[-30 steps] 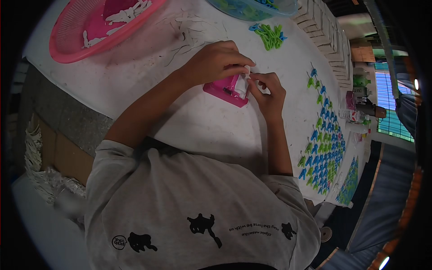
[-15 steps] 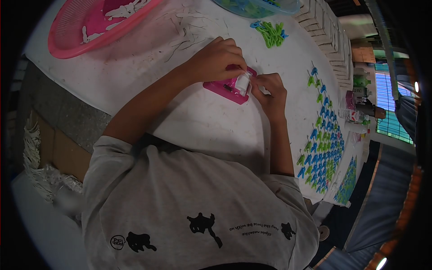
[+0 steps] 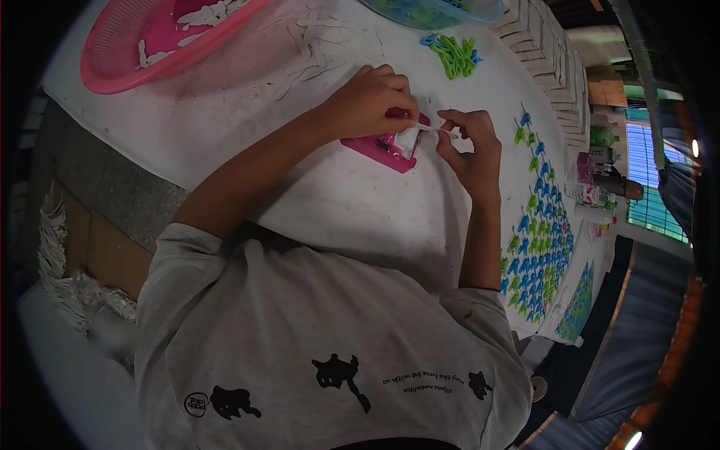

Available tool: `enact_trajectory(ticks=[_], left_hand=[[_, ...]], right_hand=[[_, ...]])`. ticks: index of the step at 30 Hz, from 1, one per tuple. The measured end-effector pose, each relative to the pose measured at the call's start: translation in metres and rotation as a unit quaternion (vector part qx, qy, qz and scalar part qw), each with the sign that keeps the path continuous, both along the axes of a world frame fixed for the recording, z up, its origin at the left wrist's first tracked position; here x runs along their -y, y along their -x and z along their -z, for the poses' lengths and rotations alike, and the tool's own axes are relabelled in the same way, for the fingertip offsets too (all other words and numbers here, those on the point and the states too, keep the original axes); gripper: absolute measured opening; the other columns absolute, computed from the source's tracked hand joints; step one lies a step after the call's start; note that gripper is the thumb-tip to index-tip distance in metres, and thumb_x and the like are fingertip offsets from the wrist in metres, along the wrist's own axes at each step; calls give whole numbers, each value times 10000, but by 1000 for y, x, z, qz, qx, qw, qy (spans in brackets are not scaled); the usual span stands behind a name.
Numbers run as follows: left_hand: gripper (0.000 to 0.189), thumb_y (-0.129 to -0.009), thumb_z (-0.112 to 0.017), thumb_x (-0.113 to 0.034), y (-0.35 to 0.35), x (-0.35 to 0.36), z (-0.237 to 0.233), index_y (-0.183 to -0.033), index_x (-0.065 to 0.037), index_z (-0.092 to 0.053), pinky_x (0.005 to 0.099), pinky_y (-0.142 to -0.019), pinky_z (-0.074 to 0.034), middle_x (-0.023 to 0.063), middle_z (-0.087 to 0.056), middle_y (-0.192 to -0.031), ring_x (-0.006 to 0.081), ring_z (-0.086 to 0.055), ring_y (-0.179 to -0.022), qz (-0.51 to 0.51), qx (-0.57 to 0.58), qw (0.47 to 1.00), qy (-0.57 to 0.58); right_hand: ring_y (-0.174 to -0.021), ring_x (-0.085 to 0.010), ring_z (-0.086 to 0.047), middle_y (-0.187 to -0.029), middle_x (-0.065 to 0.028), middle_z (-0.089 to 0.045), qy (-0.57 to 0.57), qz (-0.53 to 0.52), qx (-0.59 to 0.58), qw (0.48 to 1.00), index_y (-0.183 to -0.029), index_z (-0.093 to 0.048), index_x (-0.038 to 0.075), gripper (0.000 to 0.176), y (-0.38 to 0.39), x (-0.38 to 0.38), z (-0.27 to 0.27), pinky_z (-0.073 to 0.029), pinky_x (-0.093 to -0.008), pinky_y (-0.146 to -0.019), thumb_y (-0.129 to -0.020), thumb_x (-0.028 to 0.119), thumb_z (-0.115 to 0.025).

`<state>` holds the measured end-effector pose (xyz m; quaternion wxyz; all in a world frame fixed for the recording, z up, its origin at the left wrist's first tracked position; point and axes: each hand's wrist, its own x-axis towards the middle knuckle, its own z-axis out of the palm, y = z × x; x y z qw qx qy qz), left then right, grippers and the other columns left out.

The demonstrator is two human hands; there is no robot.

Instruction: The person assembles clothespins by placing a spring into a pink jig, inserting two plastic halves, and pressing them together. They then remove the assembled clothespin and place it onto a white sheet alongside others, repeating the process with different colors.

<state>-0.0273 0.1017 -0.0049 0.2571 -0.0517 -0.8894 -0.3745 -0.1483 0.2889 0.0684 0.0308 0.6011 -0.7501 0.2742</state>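
Observation:
A thin white strip [image 3: 428, 127] stretches between my two hands. My left hand [image 3: 375, 97] pinches its left end, fingertips right over the far edge of a pink plastic holder [image 3: 386, 159]. My right hand [image 3: 474, 150], to the right of the holder, has the other end among its curled thumb and fingers, with the index finger raised. The holder lies on the white tabletop, wide at one end and narrowing to the left. A white piece [image 3: 406, 140] sits in it, partly hidden under the left hand.
A pink basket [image 3: 112, 75] with white strips stands at the far left. Loose pale strands [image 3: 322, 49] lie behind my left hand. Green and blue clips are piled [image 3: 456, 58] near a blue basin [image 3: 420, 16]; rows of clips [image 3: 536, 247] cover the right side. White stacks [image 3: 551, 67] stand behind.
My right hand has moved right, away from the holder, drawing the white strip out between the hands. My left hand has shifted slightly right.

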Motion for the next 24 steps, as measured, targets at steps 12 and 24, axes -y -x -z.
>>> enact_trajectory(ticks=[12, 24], left_hand=[[123, -778, -741, -273, 2, 3, 4, -841, -168, -726, 370, -869, -364, -28, -578, -860, 189, -528, -948, -6, -18, 1000, 3], [110, -768, -742, -119, 5, 7, -6, -853, -71, -692, 287, -686, -451, 21, -618, -819, 164, -580, -780, 44, -103, 970, -217]], right_hand=[[-712, -105, -513, -856, -17, -619, 90, -17, 94, 991, -1162, -621, 71, 451, -14, 33, 17, -445, -239, -666, -733, -13, -731], [-730, -119, -531, -874, -32, -604, 190, -66, 160, 966, -1148, -646, 80, 355, 1, 52, 14, -452, -241, -635, -801, 62, -719]])
